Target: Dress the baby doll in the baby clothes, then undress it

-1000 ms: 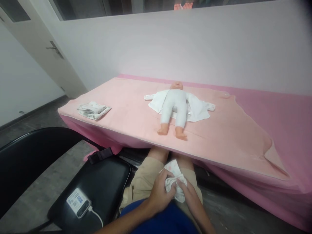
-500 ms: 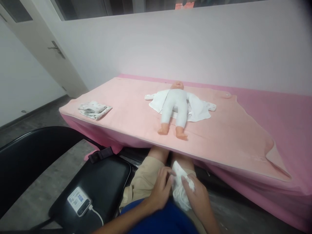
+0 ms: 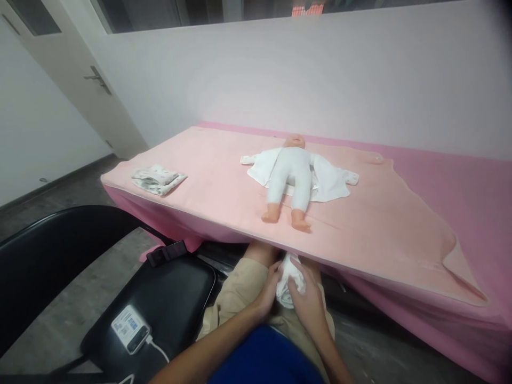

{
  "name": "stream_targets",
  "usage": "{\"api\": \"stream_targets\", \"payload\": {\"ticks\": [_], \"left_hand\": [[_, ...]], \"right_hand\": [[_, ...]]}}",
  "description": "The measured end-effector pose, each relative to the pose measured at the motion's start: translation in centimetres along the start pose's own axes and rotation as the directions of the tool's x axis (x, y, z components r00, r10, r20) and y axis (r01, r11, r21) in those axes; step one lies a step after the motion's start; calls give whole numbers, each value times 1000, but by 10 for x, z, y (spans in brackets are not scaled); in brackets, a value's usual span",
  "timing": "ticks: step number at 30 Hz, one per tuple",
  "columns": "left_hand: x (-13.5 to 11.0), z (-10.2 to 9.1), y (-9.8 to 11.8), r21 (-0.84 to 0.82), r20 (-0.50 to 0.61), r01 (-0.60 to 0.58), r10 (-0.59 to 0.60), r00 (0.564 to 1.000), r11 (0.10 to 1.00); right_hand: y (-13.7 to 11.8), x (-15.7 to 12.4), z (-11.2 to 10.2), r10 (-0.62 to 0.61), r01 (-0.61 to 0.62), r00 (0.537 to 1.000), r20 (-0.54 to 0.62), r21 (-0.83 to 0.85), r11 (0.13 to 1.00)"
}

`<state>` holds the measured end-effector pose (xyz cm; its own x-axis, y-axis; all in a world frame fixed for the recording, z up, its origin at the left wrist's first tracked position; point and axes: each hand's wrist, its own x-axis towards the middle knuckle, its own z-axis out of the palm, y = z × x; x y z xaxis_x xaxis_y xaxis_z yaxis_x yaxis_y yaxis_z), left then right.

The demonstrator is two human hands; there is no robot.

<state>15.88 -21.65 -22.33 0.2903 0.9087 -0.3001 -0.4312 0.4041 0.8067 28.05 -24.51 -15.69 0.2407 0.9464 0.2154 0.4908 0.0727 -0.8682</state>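
Note:
A bunched white cloth [image 3: 288,282], perhaps a small garment, rests over my lap just below the table edge. My left hand [image 3: 270,290] is closed on its left side. My right hand [image 3: 309,298] grips the right side, fingers and thumb curled around the folds. Beyond my hands, a baby doll [image 3: 294,166] in a white body lies on its back, feet toward me. Spread open under the doll is a white baby shirt [image 3: 333,181], its sleeves stretched out to both sides.
A folded patterned cloth [image 3: 158,178] lies on the pink-covered table [image 3: 216,176] at the left. Beside me, a black chair [image 3: 172,304] holds a white device [image 3: 130,328] with a cable and a dark phone-like object [image 3: 166,253]. A wall stands behind the table.
Both hands have moved forward, toward the table edge, with the white cloth. The cloth has become more compact and bunched between them. The doll and shirt stay in place.

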Motion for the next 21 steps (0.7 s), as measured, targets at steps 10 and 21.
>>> {"api": "stream_targets", "payload": {"ticks": [10, 21], "left_hand": [[-8, 10, 10, 280, -41, -96, 112, 993, 955], [-41, 24, 34, 287, -44, -123, 141, 989, 950]], "right_hand": [[34, 42, 26, -9, 13, 997, 76, -61, 998], [12, -3, -15, 109, -230, 946, 304, 396, 889]]}}
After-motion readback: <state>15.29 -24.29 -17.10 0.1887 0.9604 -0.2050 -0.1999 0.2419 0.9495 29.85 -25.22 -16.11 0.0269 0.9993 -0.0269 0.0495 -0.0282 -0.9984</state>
